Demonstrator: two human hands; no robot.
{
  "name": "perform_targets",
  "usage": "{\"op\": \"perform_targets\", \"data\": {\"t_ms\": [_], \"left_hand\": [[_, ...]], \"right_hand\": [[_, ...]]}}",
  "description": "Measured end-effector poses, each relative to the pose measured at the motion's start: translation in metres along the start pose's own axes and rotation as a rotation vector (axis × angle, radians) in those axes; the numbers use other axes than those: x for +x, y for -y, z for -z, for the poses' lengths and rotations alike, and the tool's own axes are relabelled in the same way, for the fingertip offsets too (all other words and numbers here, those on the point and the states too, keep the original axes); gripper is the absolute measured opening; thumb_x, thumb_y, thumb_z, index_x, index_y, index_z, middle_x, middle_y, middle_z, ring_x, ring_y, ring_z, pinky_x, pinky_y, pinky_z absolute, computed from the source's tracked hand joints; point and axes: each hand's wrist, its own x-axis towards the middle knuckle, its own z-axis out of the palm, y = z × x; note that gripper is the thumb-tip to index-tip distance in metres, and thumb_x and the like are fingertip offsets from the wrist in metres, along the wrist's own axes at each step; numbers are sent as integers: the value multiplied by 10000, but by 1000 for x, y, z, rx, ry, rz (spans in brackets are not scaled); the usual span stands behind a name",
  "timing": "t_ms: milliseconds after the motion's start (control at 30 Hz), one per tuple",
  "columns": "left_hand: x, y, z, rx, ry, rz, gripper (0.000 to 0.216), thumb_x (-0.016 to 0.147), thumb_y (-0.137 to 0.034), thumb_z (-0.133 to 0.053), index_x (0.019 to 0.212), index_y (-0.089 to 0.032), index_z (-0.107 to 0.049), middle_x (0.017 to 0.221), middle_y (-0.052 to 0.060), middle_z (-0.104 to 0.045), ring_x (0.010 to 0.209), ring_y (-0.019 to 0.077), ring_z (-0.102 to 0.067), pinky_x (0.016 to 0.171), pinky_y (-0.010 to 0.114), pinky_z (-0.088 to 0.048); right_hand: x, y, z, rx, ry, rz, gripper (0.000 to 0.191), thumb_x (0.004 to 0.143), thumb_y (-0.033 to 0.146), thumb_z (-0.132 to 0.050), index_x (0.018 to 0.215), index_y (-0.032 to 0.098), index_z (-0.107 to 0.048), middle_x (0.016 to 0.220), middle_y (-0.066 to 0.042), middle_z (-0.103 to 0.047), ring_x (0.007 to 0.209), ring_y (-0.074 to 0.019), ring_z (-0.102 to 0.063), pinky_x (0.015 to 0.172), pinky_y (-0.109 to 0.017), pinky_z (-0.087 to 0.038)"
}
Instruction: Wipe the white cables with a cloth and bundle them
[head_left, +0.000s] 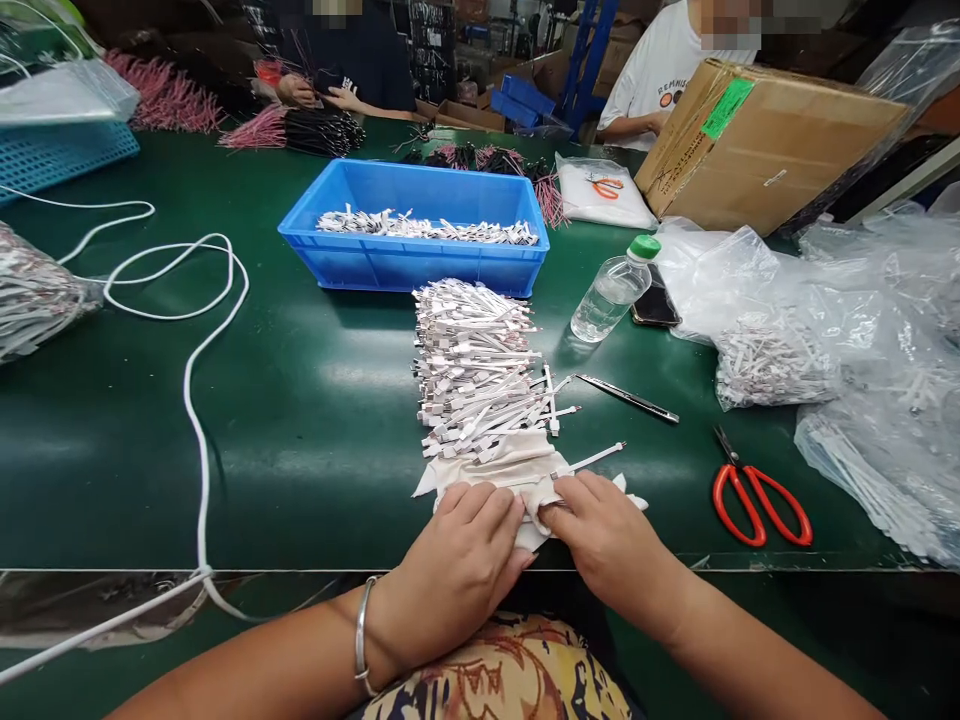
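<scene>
Cable stack (469, 370) runs forward from both hands, long axis pointing away; left hand (450, 570) and right hand (611, 550) sit close together, left pressing cloth (502, 475), right pinching it.

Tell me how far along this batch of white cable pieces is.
Done, it seems: a thin layer of white cable pieces lies in the blue plastic crate. In hand: the left hand and right hand press a cream cloth on the near end of a long pile of like pieces. Left: that pile, plus a clear plastic bag of more pieces.
</scene>
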Motion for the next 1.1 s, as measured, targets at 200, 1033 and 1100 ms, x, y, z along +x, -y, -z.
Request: {"op": "perform_targets", "data": {"t_ms": [200, 1033, 1100], "left_hand": [[0, 1, 2, -21, 13, 23, 338, 934, -296, -407, 1199, -114, -512, 1084, 98, -581, 992, 258, -506, 837, 410, -381], [1, 3, 2, -19, 20, -28, 353, 944, -310, -377, 1194, -97, -508, 1057, 101, -573, 974, 253, -502, 804, 410, -396], [1, 4, 1, -8, 7, -33, 352, 943, -303, -382, 1200, -95, -504, 1065, 100, -574, 976, 252, -502, 808, 413, -394]], "right_hand": [[11, -15, 17, -242, 36, 354, 244, 872, 118, -385, 774, 170, -603, 835, -89, -536, 713, -210, -387, 618, -351, -275], [1, -13, 17, -98, -76, 116, 296, 913, 131, -351, 759, 190, -596, 796, -74, -504, 678, -194, -365, 609, -335, -253], [-1, -7, 13, -103, -27, 169, 293, 904, 127, -347, 738, 190, -580, 774, -70, -504, 662, -196, -354, 593, -340, -231]]}}
